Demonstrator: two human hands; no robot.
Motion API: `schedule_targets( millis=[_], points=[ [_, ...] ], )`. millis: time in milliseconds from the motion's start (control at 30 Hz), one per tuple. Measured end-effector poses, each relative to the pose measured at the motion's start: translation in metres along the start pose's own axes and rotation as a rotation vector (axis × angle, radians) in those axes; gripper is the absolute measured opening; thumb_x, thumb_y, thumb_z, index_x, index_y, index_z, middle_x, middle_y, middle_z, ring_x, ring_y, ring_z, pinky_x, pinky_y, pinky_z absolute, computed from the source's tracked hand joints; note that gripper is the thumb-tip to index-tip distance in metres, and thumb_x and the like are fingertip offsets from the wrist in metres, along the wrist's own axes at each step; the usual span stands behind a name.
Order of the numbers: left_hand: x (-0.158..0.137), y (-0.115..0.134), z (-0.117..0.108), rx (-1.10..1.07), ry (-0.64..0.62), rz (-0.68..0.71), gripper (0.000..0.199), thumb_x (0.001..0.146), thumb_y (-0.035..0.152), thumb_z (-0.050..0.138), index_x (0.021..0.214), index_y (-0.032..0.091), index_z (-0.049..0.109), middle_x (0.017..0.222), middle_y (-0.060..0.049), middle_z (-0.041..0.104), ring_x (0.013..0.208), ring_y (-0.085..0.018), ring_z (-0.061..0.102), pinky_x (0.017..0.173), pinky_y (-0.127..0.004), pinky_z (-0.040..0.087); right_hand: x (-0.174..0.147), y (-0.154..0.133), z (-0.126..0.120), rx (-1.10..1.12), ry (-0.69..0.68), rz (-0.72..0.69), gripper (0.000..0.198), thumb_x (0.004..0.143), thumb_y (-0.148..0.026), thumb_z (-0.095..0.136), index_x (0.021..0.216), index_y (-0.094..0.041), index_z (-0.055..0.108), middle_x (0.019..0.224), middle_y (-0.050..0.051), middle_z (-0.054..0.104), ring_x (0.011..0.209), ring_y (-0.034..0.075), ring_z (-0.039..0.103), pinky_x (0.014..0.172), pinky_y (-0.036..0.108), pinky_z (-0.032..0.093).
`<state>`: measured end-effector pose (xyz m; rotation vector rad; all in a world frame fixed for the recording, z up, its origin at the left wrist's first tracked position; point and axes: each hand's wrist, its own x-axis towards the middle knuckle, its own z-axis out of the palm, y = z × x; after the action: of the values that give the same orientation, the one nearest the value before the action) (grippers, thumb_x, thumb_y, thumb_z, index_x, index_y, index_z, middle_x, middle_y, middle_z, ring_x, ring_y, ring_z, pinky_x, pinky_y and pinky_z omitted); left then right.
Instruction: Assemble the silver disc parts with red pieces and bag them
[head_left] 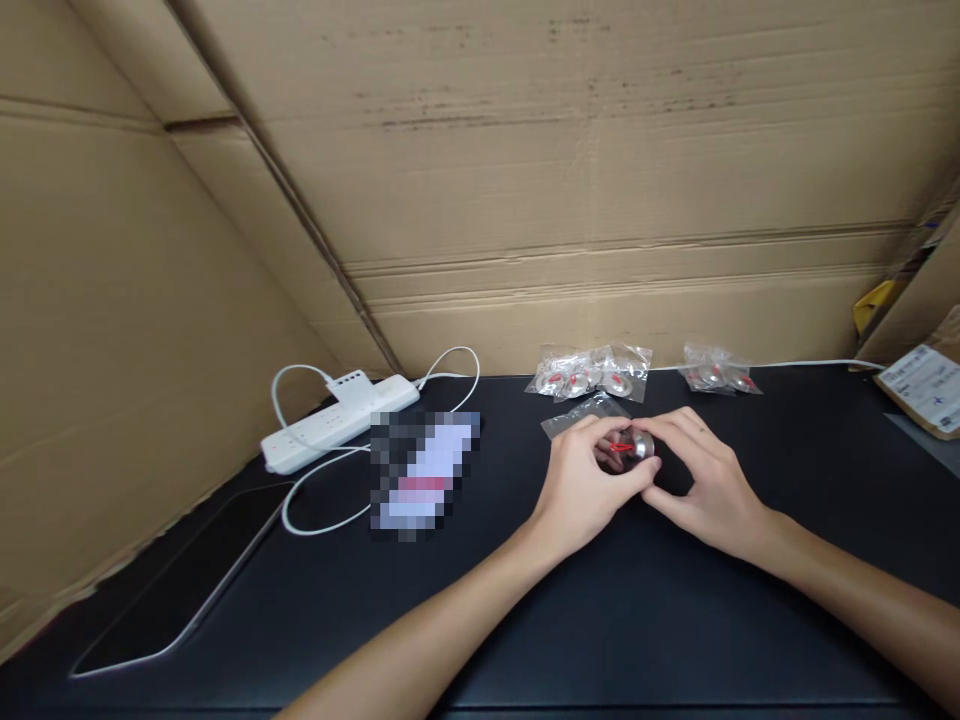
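Observation:
Between my two hands is a small, round, shiny metal piece with a red cord loop (641, 446), held just above the dark table. My left hand (576, 485) curls around its left side, thumb and fingers closed on the edge. From the right, the fingertips and thumb of my right hand (709, 485) pinch the same piece. Its underside and part of its rim are hidden by my fingers. Right behind my left hand lies a clear plastic bag (585, 410), partly covered by the fingers.
Several bagged metal discs with red cords (577, 383) lie along the cardboard wall (600, 200), with another group (716, 374) farther right. At left are a white power strip (337, 425), a cable, a tablet (187, 585) and a pixelated item (427, 475). A labelled package (926, 385) stands far right.

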<state>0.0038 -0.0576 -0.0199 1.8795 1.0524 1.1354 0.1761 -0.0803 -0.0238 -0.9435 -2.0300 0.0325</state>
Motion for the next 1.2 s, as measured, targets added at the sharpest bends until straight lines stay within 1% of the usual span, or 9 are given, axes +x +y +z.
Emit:
schedule_targets(
  millis=[133,267,367,433,467,633,800,1000,1200],
  points=[
    [0.000,0.004,-0.001,0.076,0.042,0.045,0.029,0.072,0.030,0.077,0.100,0.022,0.073,0.090,-0.004,0.065,0.079,-0.018,0.065,0.075,-0.033,0.056,-0.001,-0.002,0.000,0.049,-0.028,0.035,0.051,0.078,-0.008,0.059,0.127,-0.019,0.053,0.107,0.009,0.061,0.098,0.023,0.057,0.085,0.038,0.050],
    [0.002,0.007,-0.005,0.083,0.054,0.078,0.028,0.073,0.026,0.076,0.101,0.021,0.072,0.089,-0.003,0.063,0.076,-0.016,0.064,0.072,-0.030,0.055,0.000,-0.004,-0.003,0.176,-0.010,0.158,0.055,0.078,-0.010,0.058,0.132,-0.019,0.049,0.104,0.008,0.061,0.090,0.021,0.059,0.083,0.037,0.051],
    [0.004,0.009,-0.008,0.136,0.067,0.120,0.027,0.075,0.024,0.074,0.101,0.020,0.071,0.089,-0.002,0.062,0.076,-0.015,0.063,0.072,-0.028,0.053,0.003,-0.004,-0.003,0.345,0.018,0.332,0.031,0.083,-0.017,0.058,0.113,-0.019,0.059,0.091,0.005,0.064,0.079,0.018,0.061,0.076,0.034,0.052],
    [0.004,0.009,-0.009,0.203,0.075,0.161,0.026,0.075,0.023,0.073,0.101,0.020,0.070,0.089,-0.002,0.062,0.077,-0.015,0.062,0.073,-0.029,0.052,0.003,-0.003,-0.001,0.453,-0.011,0.443,0.012,0.086,-0.024,0.059,0.097,-0.018,0.062,0.083,0.004,0.065,0.073,0.017,0.062,0.072,0.031,0.053],
    [0.003,0.010,-0.010,0.233,0.072,0.180,0.027,0.076,0.022,0.072,0.102,0.019,0.069,0.089,-0.002,0.061,0.078,-0.015,0.062,0.074,-0.029,0.052,0.003,-0.003,0.000,0.490,-0.034,0.481,0.010,0.087,-0.026,0.060,0.093,-0.018,0.063,0.081,0.004,0.066,0.071,0.017,0.063,0.071,0.031,0.053],
    [-0.003,0.010,-0.007,0.336,0.003,0.275,0.034,0.077,0.019,0.068,0.111,0.018,0.066,0.094,-0.004,0.061,0.080,-0.016,0.061,0.075,-0.030,0.052,0.001,-0.001,0.006,0.539,-0.095,0.567,0.019,0.087,-0.036,0.064,0.092,-0.018,0.067,0.081,0.003,0.067,0.075,0.018,0.063,0.072,0.031,0.052],
    [-0.007,0.009,-0.003,0.450,-0.013,0.379,0.030,0.080,0.017,0.061,0.110,0.017,0.066,0.093,-0.006,0.062,0.084,-0.019,0.061,0.075,-0.032,0.052,0.006,-0.004,0.005,0.720,-0.126,0.664,0.030,0.082,-0.045,0.068,0.075,-0.016,0.066,0.068,0.001,0.062,0.066,0.016,0.059,0.062,0.027,0.049],
    [-0.008,0.007,0.000,0.510,-0.007,0.408,0.034,0.079,0.015,0.059,0.112,0.016,0.065,0.094,-0.006,0.061,0.086,-0.020,0.060,0.075,-0.033,0.052,0.008,-0.007,0.005,0.922,-0.135,0.808,0.028,0.073,-0.041,0.078,0.074,-0.015,0.068,0.074,0.002,0.068,0.069,0.016,0.064,0.068,0.028,0.052],
    [-0.009,0.008,0.000,0.553,-0.030,0.422,0.032,0.078,0.017,0.058,0.109,0.015,0.066,0.091,-0.006,0.060,0.083,-0.020,0.060,0.071,-0.032,0.053,0.009,-0.011,0.005,0.950,-0.129,0.826,0.028,0.069,-0.039,0.081,0.066,-0.015,0.067,0.063,-0.002,0.063,0.062,0.014,0.061,0.063,0.027,0.052]
  ],
)
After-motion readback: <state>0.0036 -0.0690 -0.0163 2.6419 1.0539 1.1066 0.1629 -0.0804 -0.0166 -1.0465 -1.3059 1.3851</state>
